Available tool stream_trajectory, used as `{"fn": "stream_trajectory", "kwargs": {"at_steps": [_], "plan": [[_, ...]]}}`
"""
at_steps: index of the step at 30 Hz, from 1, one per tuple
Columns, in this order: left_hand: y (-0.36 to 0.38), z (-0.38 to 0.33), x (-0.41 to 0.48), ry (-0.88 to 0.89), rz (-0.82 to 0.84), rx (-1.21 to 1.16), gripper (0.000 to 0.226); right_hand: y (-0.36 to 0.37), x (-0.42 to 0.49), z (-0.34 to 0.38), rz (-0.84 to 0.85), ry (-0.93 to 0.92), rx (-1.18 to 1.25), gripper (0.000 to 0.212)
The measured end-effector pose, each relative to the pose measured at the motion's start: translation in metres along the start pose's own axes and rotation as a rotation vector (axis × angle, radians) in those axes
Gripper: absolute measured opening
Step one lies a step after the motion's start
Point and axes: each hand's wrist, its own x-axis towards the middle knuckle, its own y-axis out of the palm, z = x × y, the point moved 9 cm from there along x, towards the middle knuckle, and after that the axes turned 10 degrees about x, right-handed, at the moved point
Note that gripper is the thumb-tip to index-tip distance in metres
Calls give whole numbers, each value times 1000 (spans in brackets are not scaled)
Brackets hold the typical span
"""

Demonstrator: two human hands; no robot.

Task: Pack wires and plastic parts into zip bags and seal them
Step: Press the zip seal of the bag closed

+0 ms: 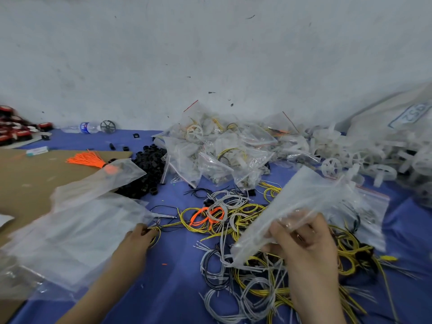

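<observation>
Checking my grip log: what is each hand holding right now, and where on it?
Right hand grips a clear zip bag by its near edge; left hand pinches a yellow wire loop.

zip bag [311, 202] blurred | white sack [397, 113] cut off right | left hand [138, 239] hold unclear

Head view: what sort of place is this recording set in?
Probably a small workshop's packing bench against a wall: a heap of filled zip bags, loose wire coils on a blue cloth, and a pile of black plastic rings.
</observation>
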Motion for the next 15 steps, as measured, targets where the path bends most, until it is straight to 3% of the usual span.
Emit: {"fn": "stream_trajectory", "kwargs": {"at_steps": [3,6,9,11,12,13,15], "plan": [[-20,-2,-2,-37,-16,-101,54,6,0,-1,10,13,-2,36],[-86,-27,-16,9,-255,-457,45,17,3,-2,87,23,-55,55],[-176,-78,-62,340,-548,-895,20,29,9,-6,122,22,-173,60],[-213,-130,-100,656,-580,-937,15,37,9,-14,132,91,-188,56],[-220,-152,-111,752,-563,-920,18,44,7,-22,142,180,-70,43],[-219,-168,-116,786,-544,-890,19,51,3,-28,161,260,21,31],[-213,-178,-110,727,-520,-871,18,59,-1,-24,185,286,26,42]]}}
